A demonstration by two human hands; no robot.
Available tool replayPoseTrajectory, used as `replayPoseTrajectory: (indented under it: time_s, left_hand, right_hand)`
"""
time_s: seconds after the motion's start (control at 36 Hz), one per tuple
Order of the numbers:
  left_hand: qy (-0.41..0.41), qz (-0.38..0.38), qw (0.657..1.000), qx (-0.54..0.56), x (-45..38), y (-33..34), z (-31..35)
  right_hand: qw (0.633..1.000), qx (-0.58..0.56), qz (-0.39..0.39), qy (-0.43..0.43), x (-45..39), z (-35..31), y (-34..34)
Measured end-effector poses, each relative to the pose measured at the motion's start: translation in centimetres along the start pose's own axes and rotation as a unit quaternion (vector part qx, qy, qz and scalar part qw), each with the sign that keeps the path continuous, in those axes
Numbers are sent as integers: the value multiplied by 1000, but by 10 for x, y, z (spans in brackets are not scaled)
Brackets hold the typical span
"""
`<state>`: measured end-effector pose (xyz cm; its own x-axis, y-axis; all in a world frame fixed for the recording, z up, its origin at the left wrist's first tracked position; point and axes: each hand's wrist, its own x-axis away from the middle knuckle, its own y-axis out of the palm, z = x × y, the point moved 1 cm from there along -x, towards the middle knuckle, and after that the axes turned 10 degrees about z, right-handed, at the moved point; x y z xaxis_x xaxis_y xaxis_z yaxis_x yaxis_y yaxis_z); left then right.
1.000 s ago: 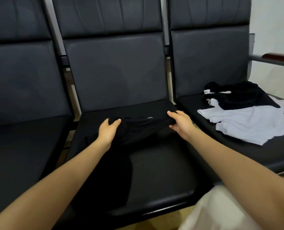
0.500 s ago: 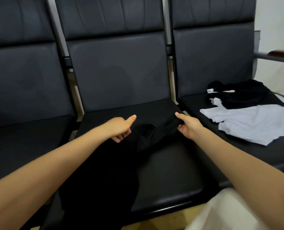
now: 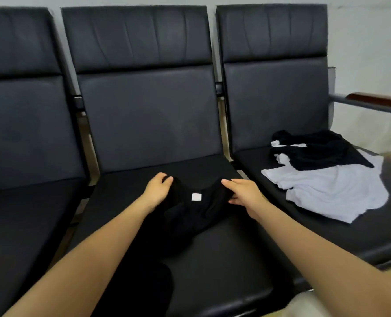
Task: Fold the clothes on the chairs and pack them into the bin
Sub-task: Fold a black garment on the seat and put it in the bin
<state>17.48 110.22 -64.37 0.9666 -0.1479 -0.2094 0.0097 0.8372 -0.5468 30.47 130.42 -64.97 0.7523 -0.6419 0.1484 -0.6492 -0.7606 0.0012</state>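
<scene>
A black garment (image 3: 190,216) lies bunched on the seat of the middle chair (image 3: 224,259), its white label facing up and its lower part hanging over the front edge. My left hand (image 3: 156,191) grips the garment's top edge on the left of the label. My right hand (image 3: 240,193) pinches the same edge on the right. On the right chair's seat (image 3: 384,232) lie a white garment (image 3: 327,191) and, partly on top of it, another black garment (image 3: 320,149). No bin is in view.
Three black padded chairs stand side by side against a pale wall; the left chair (image 3: 25,213) has a bare seat. A metal armrest with a wooden top (image 3: 373,101) sticks out at the far right. A pale object (image 3: 309,305) shows at the bottom right corner.
Both hands have lifted and shifted the black garment's top edge toward the seat's back; the white label now faces up between them. The camera has tilted up.
</scene>
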Motion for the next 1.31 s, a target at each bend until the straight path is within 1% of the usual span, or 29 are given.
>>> replayPoseTrajectory:
  time_s: [0.06,0.14,0.28,0.36,0.47,0.56,0.67,0.72,0.78,0.86,0.92,0.97,1.0,1.03,1.08,1.14,1.17,1.22,1.25,1.31]
  left_hand:
    - [-7,54,995,85,-5,-29,20]
    - [33,129,974,182,-9,-87,61]
    - [117,232,926,273,1,-175,136]
    - [153,284,896,305,11,-216,170]
    - [215,350,858,308,27,-270,208]
    - [249,395,829,308,39,-309,234]
    - [284,412,809,309,50,-341,266]
    - [282,398,810,326,51,-347,280]
    - [255,369,815,366,48,-351,294]
    - [197,301,823,441,43,-356,313]
    - [175,273,831,453,37,-356,319]
    - [177,271,853,410,26,-352,316]
    - [188,282,867,365,20,-348,311]
    - [203,295,882,306,14,-342,302]
    - [238,322,905,143,7,-329,279]
    - [256,327,909,-11,2,-314,248]
    - [256,315,911,-68,-3,-307,231]
    - [245,276,917,-151,-13,-290,196]
    - [232,251,923,-175,-20,-280,179]
    - [179,195,947,-181,-32,-261,150]
  right_hand:
    - [997,-75,12,1,3,-17,4]
    - [988,-149,16,-30,10,-59,15]
    - [975,-128,10,-183,40,-164,44]
    - [953,-102,22,-283,68,-234,59]
    - [927,-99,41,-360,109,-306,66]
    - [904,-110,36,-411,139,-351,64]
    - [885,-137,25,-445,173,-396,57]
    - [884,-169,17,-436,182,-412,52]
    - [888,-220,6,-403,184,-426,48]
    - [894,-301,-8,-332,179,-442,44]
    - [898,-305,6,-317,172,-446,42]
    - [907,-266,27,-324,159,-441,42]
    - [912,-226,42,-339,150,-435,42]
    - [915,-166,58,-362,140,-423,43]
    - [904,-9,83,-420,119,-395,42]
    - [880,156,98,-438,96,-360,42]
    - [873,215,97,-428,85,-342,41]
    - [883,266,80,-377,61,-309,42]
    - [898,267,71,-342,49,-293,42]
    - [948,209,46,-237,28,-262,46]
